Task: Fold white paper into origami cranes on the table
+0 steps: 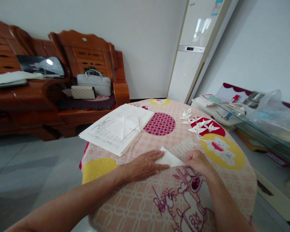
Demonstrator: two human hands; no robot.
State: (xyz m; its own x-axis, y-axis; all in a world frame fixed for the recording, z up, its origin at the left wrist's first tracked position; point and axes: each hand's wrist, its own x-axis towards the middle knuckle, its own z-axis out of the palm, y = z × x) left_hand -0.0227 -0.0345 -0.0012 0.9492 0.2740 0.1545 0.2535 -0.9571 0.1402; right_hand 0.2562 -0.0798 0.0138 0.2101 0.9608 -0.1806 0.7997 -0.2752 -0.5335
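A white sheet of paper folded into a triangle lies on the tablecloth in front of me. My left hand rests flat on its left side, fingers stretched out and spread. At the right corner of the triangle, my right hand is closed, with thumb and curled fingers at the paper's tip. Just behind the triangle lies a flat, see-through striped piece, partly covered by the paper and my right hand. Several white folded paper cranes stand together farther back on the right.
A stack of printed sheets lies at the table's left, with a creased white paper square on top. A glass shelf holding a plastic bag is at the right. Wooden chairs with bags stand behind, left.
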